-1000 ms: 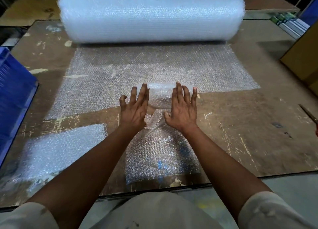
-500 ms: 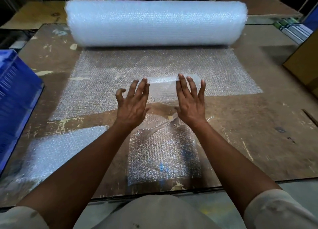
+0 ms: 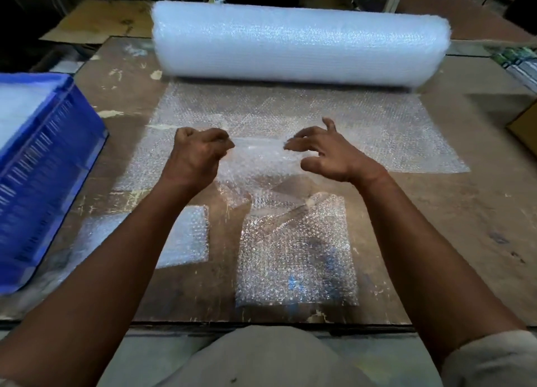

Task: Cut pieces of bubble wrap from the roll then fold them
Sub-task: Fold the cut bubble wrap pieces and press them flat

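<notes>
A big bubble wrap roll (image 3: 299, 41) lies across the far side of the wooden table (image 3: 453, 212), its unrolled sheet (image 3: 377, 125) spread toward me. A cut piece of bubble wrap (image 3: 293, 258) lies in front of me, its far end rolled up and lifted. My left hand (image 3: 197, 157) grips the left end of that rolled part with curled fingers. My right hand (image 3: 322, 154) pinches the right end between fingertips and thumb.
A blue plastic crate (image 3: 46, 165) stands at the left table edge. Another flat piece of bubble wrap (image 3: 186, 238) lies left of the cut piece, partly under my left forearm. A cardboard box (image 3: 523, 122) sits at the right edge.
Both hands were flat with straight fingers on the rolled end. Now they have curled around its ends and lifted it slightly; the view has shifted left, showing more of the crate.
</notes>
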Tool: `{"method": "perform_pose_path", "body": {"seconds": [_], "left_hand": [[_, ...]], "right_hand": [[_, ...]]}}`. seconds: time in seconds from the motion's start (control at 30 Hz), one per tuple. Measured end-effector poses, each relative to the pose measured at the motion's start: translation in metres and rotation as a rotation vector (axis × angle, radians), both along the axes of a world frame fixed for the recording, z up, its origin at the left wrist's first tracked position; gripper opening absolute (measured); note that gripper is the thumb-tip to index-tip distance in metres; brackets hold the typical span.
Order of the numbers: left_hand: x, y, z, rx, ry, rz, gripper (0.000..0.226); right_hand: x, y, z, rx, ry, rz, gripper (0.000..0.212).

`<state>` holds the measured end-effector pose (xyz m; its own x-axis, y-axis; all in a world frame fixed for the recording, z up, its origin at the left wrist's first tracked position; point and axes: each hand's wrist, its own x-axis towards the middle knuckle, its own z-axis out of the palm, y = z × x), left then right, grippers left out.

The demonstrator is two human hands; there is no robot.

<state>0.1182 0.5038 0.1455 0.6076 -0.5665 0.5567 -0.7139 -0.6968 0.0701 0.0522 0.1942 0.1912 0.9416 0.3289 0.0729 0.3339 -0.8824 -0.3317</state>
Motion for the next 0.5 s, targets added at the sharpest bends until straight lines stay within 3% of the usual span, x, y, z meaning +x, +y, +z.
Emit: {"method": "perform_pose_path", "body": {"seconds": [0.13,0.23,0.4,0.5], "left_hand": [[-0.002,0.034,0.004,-0.054,0.095,-0.023,0.034],[-0.008,0.06,0.01,-0.117,0.182,0.034,0.043],[-0.005,0.109,0.02,-0.171,0.257,-0.002,0.056],[-0.007,0.131,0.025,-0.159,0.264,-0.006,0.057]], "right_hand": [[0.002,0.032,0.011,0.166,0.035,-0.051,0.067],[0.006,0.055,0.02,0.501,0.316,0.001,0.058],[0.019,0.081,0.029,0.581,0.253,0.082,0.037],[0.024,0.105,0.03,0.414,0.121,0.047,0.019]]}}
